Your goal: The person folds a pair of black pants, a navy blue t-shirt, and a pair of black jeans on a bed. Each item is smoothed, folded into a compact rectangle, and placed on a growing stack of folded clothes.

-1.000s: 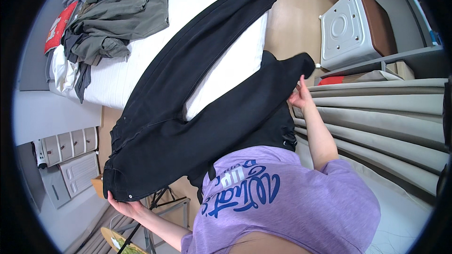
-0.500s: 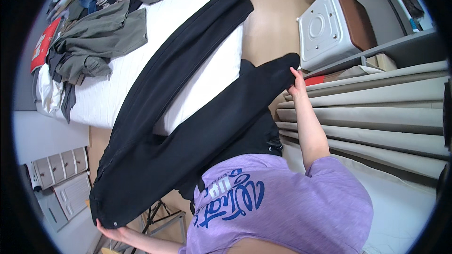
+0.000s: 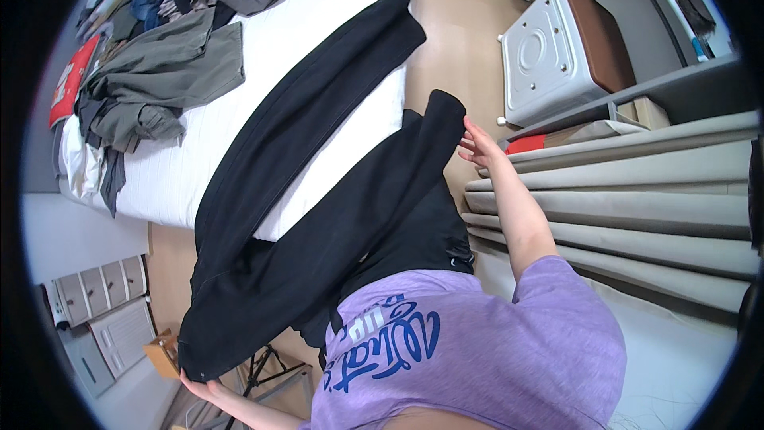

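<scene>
Trouser cuff [image 3: 447, 105] moved left, left fingers [image 3: 186, 378] holding waistband [image 3: 189, 355], right fingers [image 3: 472, 129] spread, shelved box [image 3: 652, 113]

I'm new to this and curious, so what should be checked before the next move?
1. Left hand at the waist end of the black trousers: ok.
2. Right hand at a leg's hem: ok.
3. Right hand's grip firm: cannot tell.
4. Trouser legs together: not ok, the white bed shows between them.
5. Grey-green garment apart from the trousers: ok.
</scene>
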Demonstrator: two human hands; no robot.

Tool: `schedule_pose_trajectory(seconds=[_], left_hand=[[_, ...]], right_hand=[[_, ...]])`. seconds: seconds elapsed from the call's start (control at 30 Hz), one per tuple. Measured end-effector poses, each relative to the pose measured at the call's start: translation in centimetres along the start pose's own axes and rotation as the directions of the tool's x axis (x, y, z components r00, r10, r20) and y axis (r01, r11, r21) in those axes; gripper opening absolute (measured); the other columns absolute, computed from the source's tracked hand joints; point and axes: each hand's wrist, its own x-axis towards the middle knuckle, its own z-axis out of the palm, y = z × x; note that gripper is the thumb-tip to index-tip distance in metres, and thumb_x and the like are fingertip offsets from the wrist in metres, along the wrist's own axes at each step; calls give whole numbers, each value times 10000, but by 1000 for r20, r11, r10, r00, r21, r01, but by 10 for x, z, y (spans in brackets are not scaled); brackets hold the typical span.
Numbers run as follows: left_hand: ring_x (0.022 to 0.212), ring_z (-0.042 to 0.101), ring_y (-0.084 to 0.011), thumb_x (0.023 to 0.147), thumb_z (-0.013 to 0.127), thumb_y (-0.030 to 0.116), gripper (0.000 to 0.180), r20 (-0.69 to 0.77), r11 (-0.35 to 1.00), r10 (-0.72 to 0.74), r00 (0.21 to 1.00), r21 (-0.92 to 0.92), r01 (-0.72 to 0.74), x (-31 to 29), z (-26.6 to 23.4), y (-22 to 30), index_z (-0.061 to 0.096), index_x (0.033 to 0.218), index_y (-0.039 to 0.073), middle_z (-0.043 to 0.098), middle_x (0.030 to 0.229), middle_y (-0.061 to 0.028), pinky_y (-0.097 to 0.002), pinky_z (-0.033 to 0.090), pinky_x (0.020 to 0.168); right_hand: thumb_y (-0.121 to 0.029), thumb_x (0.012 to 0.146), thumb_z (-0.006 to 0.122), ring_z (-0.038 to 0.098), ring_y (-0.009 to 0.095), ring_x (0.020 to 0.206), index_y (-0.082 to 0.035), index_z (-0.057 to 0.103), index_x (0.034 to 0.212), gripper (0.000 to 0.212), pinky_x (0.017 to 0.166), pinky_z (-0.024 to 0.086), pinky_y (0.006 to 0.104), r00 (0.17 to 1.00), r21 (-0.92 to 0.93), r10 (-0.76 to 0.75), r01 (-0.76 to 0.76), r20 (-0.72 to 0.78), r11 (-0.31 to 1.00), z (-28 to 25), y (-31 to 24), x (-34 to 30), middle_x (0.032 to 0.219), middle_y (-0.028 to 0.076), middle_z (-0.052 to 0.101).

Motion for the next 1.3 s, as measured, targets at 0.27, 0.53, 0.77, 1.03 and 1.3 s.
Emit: schedule_pose_trajectory(seconds=[0.27, 0.53, 0.77, 1.03, 1.3], left_hand=[[1146, 686, -308, 913, 661, 246, 404, 34, 992, 123, 992, 35, -124, -40, 31, 10, 707, 1218, -14, 729, 1251, -155, -441, 542, 1044], [1151, 650, -303, 931, 667, 73, 546, 184, 809, 522, 833, 203, -552, -144, 97, 39, 535, 1453, 165, 612, 1317, -167, -407, 574, 981], [1102, 680, -178, 996, 695, 135, 483, 451, 828, 180, 874, 410, -382, -154, 86, 33, 522, 1435, 32, 669, 1274, -109, -295, 564, 947], [1170, 646, -162, 923, 803, 145, 639, 622, 755, -26, 782, 525, -392, -83, 82, 38, 478, 1453, 0, 658, 1315, -100, -288, 532, 976], [1029, 706, -345, 849, 844, 337, 652, 515, -685, -26, 857, 615, -391, 93, 211, -26, 606, 1410, 104, 708, 1068, -181, -451, 584, 894]], right_hand=[[-247, 948, 731, 677, 158, 983, -78, 762, 1085, 220, 944, 491, 321, 905, -14, -420, 421, 64, 907, 3, -90, -22, 1000, 10, 764], [-329, 1048, 529, 602, 285, 1274, 1, 629, 1314, 435, 1162, 433, 466, 400, 354, -916, 852, 39, 387, -101, -268, -215, 1328, 164, 648], [-148, 1089, 567, 630, 231, 934, -24, 625, 1046, 144, 906, 544, 387, 114, 50, -990, 993, -85, 110, -186, -353, -224, 1019, 116, 663], [-289, 1068, 627, 668, 185, 1197, -67, 724, 1253, 305, 1058, 498, 333, -230, -766, -973, 625, 1, -148, -100, -394, -179, 1302, 93, 720], [-574, 982, 654, 691, 300, 1115, -6, 680, 1259, 632, 971, 529, 395, 386, -780, -839, 621, 383, -71, 155, -409, -2, 1221, 212, 712]])
